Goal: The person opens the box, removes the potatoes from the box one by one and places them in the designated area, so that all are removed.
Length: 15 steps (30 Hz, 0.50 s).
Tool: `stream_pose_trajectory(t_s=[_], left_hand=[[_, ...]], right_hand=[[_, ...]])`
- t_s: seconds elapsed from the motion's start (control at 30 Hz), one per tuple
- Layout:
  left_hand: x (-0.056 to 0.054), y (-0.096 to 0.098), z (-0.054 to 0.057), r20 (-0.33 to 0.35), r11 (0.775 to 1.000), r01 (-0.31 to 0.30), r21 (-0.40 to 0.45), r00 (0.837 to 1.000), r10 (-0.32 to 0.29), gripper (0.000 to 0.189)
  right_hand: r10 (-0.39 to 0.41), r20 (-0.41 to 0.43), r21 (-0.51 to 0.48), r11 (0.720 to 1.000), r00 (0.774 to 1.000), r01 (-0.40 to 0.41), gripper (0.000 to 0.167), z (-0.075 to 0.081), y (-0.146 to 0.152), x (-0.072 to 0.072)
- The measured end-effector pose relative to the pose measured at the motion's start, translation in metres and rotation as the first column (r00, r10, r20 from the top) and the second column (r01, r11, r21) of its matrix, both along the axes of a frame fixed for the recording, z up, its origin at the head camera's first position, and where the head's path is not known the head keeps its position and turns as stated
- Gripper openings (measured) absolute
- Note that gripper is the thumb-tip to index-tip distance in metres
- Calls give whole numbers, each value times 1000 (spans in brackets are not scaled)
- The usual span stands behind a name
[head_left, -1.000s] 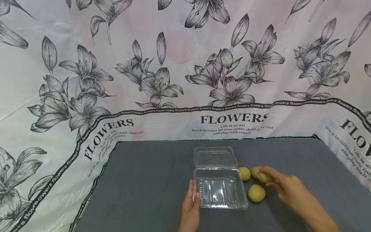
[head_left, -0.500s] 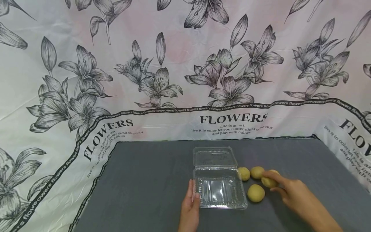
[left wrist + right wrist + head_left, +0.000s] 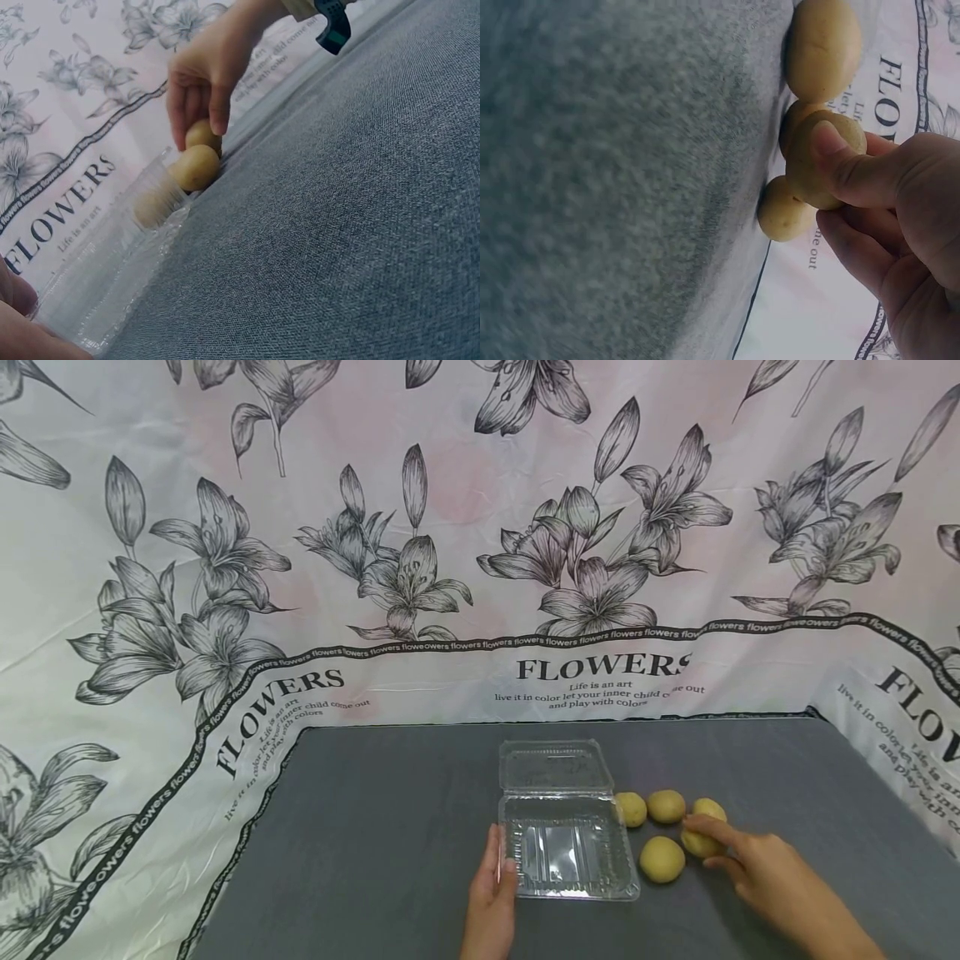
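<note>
My left hand (image 3: 491, 897) grips the left side of a clear plastic clamshell box (image 3: 570, 847), thumb along its near left edge. The box lies with its lid folded back, and nothing shows inside it. To its right, my right hand (image 3: 761, 864) pinches a yellow potato (image 3: 810, 169) between thumb and fingers. Beyond the held potato is another potato (image 3: 709, 810), partly covered by it in the head view. More potatoes lie near the box: one at its right wall (image 3: 632, 809), one further right (image 3: 666, 807) and one nearer me (image 3: 662, 860).
A dark grey cloth (image 3: 375, 827) covers the table. Behind it hangs a white sheet (image 3: 450, 685) printed with flowers and lettering, which also runs down both sides. A dark band (image 3: 332, 26) circles my right wrist.
My right hand has drawn the held potato slightly right and towards me, away from the back potatoes. A potato behind it has come into view. The left hand and box stay put.
</note>
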<state>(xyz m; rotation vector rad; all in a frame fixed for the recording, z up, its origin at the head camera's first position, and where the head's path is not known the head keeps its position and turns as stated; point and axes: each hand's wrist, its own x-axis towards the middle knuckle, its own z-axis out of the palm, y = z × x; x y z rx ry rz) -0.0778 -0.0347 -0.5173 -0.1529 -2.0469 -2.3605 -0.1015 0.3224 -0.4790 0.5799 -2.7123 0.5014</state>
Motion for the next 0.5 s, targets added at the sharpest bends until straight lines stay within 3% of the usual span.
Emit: stream_pose_trajectory(t_s=[0.5], left_hand=[[1, 1, 1, -5, 1000, -4, -9, 1000, 4, 64]], right_hand=[[5, -36, 39, 999, 999, -3, 58, -9, 2, 6]])
